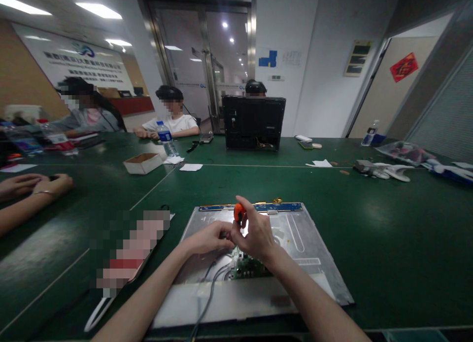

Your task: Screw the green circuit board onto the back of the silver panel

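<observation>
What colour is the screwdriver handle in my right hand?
Orange, with a dark band; the screwdriver handle shows best in the head view.

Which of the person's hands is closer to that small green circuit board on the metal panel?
Right, narrowly. The right hand, holding an orange-handled screwdriver, sits directly above the green circuit board. The left hand is beside it, up and to the board's left.

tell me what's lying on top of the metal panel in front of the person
On the metal panel lie a green circuit board, grey cables and a blue strip along its far edge. The left hand and right hand, gripping an orange-handled screwdriver, cover the middle.
</observation>
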`<state>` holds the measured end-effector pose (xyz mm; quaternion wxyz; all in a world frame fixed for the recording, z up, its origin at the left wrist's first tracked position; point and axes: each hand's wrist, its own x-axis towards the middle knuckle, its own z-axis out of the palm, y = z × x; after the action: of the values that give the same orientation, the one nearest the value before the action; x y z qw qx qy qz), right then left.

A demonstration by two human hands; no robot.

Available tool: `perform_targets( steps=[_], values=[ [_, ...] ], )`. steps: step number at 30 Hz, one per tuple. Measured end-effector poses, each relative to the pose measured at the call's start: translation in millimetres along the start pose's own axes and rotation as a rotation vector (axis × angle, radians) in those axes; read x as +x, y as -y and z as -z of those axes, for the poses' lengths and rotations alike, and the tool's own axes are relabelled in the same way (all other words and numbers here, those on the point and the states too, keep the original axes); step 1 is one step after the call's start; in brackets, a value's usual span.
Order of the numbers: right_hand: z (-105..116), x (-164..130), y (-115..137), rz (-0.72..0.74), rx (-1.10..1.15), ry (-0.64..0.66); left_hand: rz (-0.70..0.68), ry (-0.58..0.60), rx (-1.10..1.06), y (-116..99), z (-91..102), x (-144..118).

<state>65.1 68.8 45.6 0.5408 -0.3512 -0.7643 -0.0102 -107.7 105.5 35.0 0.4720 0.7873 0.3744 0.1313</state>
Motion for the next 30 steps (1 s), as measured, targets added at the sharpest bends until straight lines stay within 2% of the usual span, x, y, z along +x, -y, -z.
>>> perform_targets(
  steps=[4, 7, 11, 13, 14, 16, 18, 20, 25, 26, 29, 30],
  values=[
    [5, 5, -2, -0.036, 0.000, -0.055, 0.006, 0.004, 0.044, 2, -0.2, 0],
    [21, 15, -3, -0.125, 0.021, -0.224, 0.025, -0.008, 0.108, 3, 1.5, 0],
    [70, 32, 1, -0.143, 0.007, -0.482, 0.018, -0.001, 0.157, 3, 4.0, 0],
    [102, 44, 4, -0.060, 0.037, -0.703, 0.014, -0.004, 0.166, 1, 4.5, 0],
    [117, 50, 5, 0.030, 0.075, -0.821, 0.013, -0.006, 0.170, 1, 4.6, 0],
    [144, 63, 7, 0.168, 0.114, -0.937, 0.012, -0.002, 0.174, 0, 4.4, 0],
    [159, 72, 10, 0.220, 0.092, -0.937, 0.011, 0.006, 0.173, 0, 4.2, 0],
    [162, 75, 12, 0.175, 0.069, -0.878, 0.013, 0.006, 0.170, 0, 4.0, 0],
    [137, 61, 7, 0.044, 0.048, -0.820, 0.015, -0.002, 0.181, 0, 3.5, 0],
    [129, 57, 5, -0.013, 0.058, -0.757, 0.015, -0.001, 0.181, 0, 3.3, 0],
    [102, 46, 0, -0.212, 0.145, -0.360, 0.016, -0.009, 0.168, 1, 2.6, 0],
    [91, 44, -1, -0.268, 0.109, -0.272, 0.018, -0.012, 0.161, 1, 2.3, 0]
  ],
)
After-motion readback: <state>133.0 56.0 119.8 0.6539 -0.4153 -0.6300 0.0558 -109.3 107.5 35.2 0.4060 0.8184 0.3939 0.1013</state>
